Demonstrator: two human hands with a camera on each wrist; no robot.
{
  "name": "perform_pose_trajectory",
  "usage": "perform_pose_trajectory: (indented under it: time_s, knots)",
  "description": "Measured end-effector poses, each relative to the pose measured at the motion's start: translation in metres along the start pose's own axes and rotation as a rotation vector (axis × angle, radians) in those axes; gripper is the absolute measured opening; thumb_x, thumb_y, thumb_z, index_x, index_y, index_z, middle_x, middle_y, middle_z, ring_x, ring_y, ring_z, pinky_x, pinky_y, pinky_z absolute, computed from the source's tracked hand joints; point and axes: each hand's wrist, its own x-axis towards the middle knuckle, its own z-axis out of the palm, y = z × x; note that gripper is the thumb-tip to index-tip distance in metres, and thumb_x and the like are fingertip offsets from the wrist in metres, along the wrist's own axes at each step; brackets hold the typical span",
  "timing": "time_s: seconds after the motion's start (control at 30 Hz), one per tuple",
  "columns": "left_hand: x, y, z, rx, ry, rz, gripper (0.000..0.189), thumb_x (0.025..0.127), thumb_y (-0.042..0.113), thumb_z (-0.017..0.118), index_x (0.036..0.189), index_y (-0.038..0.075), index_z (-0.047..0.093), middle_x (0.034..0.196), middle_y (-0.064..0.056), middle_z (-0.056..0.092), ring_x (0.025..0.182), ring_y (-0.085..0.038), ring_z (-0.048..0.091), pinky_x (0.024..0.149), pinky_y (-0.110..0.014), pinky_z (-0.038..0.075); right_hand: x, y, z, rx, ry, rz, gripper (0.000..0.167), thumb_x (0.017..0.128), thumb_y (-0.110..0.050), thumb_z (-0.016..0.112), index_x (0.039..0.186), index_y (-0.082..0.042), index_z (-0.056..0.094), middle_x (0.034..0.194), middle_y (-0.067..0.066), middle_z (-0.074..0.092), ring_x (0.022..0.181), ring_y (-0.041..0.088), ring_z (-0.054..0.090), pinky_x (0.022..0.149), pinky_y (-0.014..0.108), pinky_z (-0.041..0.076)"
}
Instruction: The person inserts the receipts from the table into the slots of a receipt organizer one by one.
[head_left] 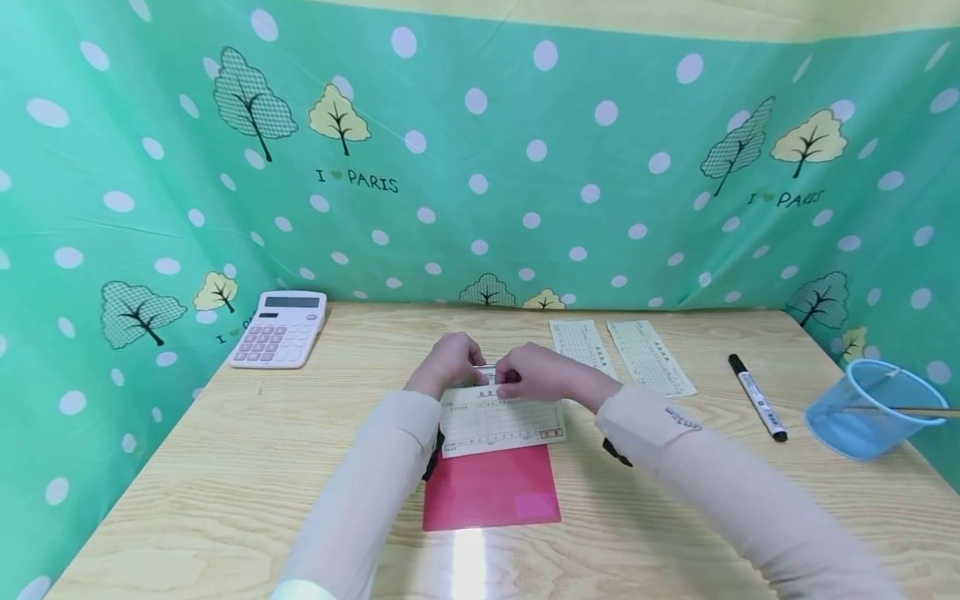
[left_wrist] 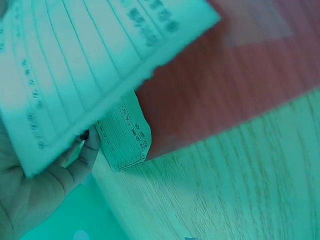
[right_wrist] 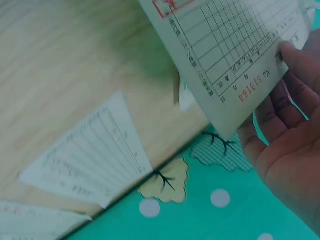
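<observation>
The work looks part-way through: two loose slips lie apart on the desk [head_left: 322, 483], the nearer loose slip [head_left: 581, 346] between 1 and 2 o'clock from the hands' work and the farther loose slip [head_left: 651, 357] at 2 o'clock. A third printed slip [head_left: 498, 427] is in hand, tilted over the upper end of a red cover [head_left: 487, 492], whose bare part shows at 6 o'clock. More slip paper [left_wrist: 131, 132] lies on that cover beneath it, one corner curling; freeing the held slip seems to remain, though its attachment is hidden.

Both arms reach toward 12 o'clock, and the wrists bend inward so that the hands nearly meet at the slip's top edge. The right hand [head_left: 543, 373] pinches that edge, thumb on the printed face and fingers behind. The left hand [head_left: 453, 362] has its fingers curled at the same edge, apparently gripping the slip; its exact fingertip contact is hidden.
</observation>
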Motion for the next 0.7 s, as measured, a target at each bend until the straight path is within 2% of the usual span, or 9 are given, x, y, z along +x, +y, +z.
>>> perform_pose_trajectory:
  time_s: [0.13,0.3,0.57,0.7]
  knots:
    - [-0.001,0.000,0.000,0.005,0.000,-0.005,0.014,0.078,0.008,0.088,0.087,0.004,0.078,0.085,-0.005,0.072,0.088,-0.022,0.063,0.090,-0.036,0.052,0.008,0.000,0.011,0.006,0.040,-0.007,0.011,0.096,-0.012,0.071,0.086,-0.009,0.070,0.072,-0.005,0.060,0.066,0.008,0.048,0.064,0.023,0.042]
    - [0.000,0.000,0.000,0.012,0.000,-0.014,0.015,0.078,0.011,0.088,0.088,0.005,0.079,0.089,-0.006,0.073,0.091,-0.022,0.062,0.093,-0.038,0.051,0.013,0.001,0.021,0.020,0.093,0.051,0.008,0.096,-0.012,0.072,0.089,-0.008,0.071,0.071,-0.004,0.060,0.064,0.009,0.048,0.062,0.023,0.041]
    - [0.001,-0.002,0.002,0.018,0.005,-0.014,0.016,0.079,0.010,0.088,0.091,0.005,0.079,0.090,-0.006,0.072,0.093,-0.023,0.062,0.092,-0.038,0.051,0.017,0.005,0.032,0.028,0.177,0.120,0.007,0.094,-0.015,0.075,0.092,-0.009,0.072,0.076,-0.003,0.063,0.071,0.012,0.054,0.069,0.028,0.047]
    - [0.001,-0.001,0.001,0.009,0.000,-0.015,0.014,0.080,0.009,0.087,0.091,0.005,0.079,0.090,-0.006,0.072,0.094,-0.022,0.062,0.092,-0.038,0.051,0.018,0.009,0.036,0.052,0.212,0.145,0.008,0.092,-0.015,0.077,0.095,-0.009,0.074,0.086,-0.001,0.069,0.079,0.014,0.060,0.078,0.033,0.051]
